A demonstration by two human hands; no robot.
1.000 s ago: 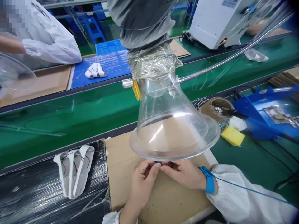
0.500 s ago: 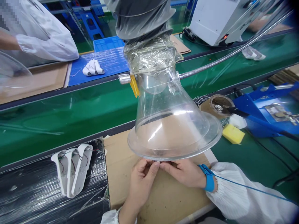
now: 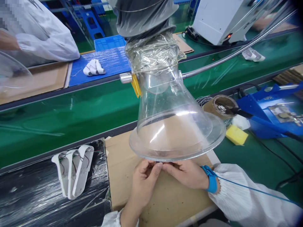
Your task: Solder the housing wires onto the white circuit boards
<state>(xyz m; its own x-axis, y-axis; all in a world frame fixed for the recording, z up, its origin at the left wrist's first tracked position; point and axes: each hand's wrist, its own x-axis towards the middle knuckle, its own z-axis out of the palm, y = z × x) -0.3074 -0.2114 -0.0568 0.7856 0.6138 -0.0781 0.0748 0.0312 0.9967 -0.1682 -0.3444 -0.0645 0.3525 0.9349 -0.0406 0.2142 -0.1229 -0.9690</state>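
My left hand point(image 3: 145, 178) and my right hand point(image 3: 187, 175) meet fingertip to fingertip just under the front rim of a clear fume hood point(image 3: 175, 126). Both are closed in a pinch. Whatever lies between the fingers is small and mostly hidden; only a dark sliver shows at the thumbs. Below them is a sheet of brown cardboard point(image 3: 170, 205). A blue wrist strap point(image 3: 210, 179) with a cord circles my right wrist. Off to the left, several white plastic shells point(image 3: 79, 173) with thin wires inside lie on a black wrapped surface point(image 3: 35, 192).
At right are a blue soldering stand point(image 3: 272, 116), a cardboard tube point(image 3: 220, 105) of metal wool and a yellow sponge point(image 3: 236, 135). A metal flexible arm point(image 3: 224, 58) reaches the hood. Across the green conveyor point(image 3: 71, 116), a co-worker's white sleeve point(image 3: 49, 47) rests near more white shells point(image 3: 94, 67).
My hands keep the same pinch under the hood rim. The view has shifted very slightly; nothing else visibly differs.
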